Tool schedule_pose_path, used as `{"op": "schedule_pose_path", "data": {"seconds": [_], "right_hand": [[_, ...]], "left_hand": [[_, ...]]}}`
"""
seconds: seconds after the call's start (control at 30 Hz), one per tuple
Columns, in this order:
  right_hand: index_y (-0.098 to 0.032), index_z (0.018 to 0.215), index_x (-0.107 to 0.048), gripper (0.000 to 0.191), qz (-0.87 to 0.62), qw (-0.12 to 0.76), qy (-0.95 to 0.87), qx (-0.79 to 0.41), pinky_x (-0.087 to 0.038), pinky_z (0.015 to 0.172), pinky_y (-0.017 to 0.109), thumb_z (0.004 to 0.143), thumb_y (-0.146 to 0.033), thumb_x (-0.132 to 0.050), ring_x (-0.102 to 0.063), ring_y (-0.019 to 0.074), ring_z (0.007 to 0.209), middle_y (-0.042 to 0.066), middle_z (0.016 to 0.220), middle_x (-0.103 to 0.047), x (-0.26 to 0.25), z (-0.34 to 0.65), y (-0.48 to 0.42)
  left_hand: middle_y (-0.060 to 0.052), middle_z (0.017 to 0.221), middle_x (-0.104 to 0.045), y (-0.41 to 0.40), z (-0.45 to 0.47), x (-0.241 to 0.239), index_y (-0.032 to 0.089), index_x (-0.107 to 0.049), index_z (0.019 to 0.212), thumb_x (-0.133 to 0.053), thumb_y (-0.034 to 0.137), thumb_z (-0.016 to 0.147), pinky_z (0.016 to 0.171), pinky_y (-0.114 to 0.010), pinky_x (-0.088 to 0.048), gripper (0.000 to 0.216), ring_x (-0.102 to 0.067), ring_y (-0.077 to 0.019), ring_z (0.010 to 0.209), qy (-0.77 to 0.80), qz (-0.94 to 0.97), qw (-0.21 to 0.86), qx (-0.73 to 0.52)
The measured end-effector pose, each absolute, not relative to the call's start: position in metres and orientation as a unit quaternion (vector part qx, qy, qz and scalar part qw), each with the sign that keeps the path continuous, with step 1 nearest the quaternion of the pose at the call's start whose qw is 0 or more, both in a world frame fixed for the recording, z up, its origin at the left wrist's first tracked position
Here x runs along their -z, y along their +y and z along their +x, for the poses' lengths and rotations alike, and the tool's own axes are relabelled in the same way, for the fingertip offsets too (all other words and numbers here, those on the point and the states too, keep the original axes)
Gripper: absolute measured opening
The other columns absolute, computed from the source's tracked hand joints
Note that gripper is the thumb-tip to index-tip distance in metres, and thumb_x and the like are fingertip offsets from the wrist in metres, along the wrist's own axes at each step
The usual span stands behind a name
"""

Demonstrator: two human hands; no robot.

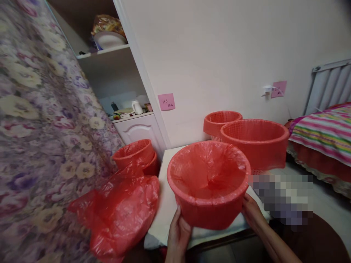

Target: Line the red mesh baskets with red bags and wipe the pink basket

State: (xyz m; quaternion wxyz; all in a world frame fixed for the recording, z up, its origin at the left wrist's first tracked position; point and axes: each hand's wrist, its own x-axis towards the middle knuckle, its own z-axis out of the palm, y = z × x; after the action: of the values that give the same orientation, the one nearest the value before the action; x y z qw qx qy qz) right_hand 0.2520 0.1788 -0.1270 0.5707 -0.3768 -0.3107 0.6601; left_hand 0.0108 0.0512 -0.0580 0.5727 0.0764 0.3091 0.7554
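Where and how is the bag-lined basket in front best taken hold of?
Probably the basket by its outer wall below the rim, from both sides, as the left hand and right hand do now. Its round mouth looks too broad for one hand, and the thin bag seems to drape over the rim, so a pinch there might slip.

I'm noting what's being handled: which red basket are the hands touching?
The front-centre basket: the left hand and right hand touch its sides, while neither touches the left baskets or the right baskets behind it.
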Motion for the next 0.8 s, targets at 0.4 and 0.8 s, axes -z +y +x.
{"op": "schedule_pose_path", "data": {"seconds": [0.4, 0.8], "right_hand": [[-0.022, 0.085, -0.069, 0.028, -0.425, 0.57, -0.355, -0.607, -0.052, 0.068, 0.031, 0.057, -0.021, -0.069, -0.067, 0.0232, 0.074, 0.0, 0.076, -0.075, 0.15, 0.252, 0.191], [-0.021, 0.081, -0.07, 0.025, -0.458, 0.547, -0.384, -0.586, -0.05, 0.065, 0.031, 0.057, -0.025, -0.068, -0.066, 0.0247, 0.072, 0.002, 0.071, -0.074, 0.142, 0.254, 0.188]], "left_hand": [[-0.002, 0.074, -0.072, 0.051, -0.001, 0.086, 0.012, -0.061, 0.08, -0.059, 0.01, 0.085, 0.06, -0.027, -0.055, 0.006, -0.068, -0.0135, 0.063, 0.382, 0.06, 0.564, -0.73], [-0.007, 0.08, -0.077, 0.05, -0.023, 0.065, 0.014, -0.066, 0.087, -0.049, 0.004, 0.087, 0.074, -0.029, -0.058, 0.02, -0.072, -0.0163, 0.076, 0.286, 0.058, 0.595, -0.749]]}}
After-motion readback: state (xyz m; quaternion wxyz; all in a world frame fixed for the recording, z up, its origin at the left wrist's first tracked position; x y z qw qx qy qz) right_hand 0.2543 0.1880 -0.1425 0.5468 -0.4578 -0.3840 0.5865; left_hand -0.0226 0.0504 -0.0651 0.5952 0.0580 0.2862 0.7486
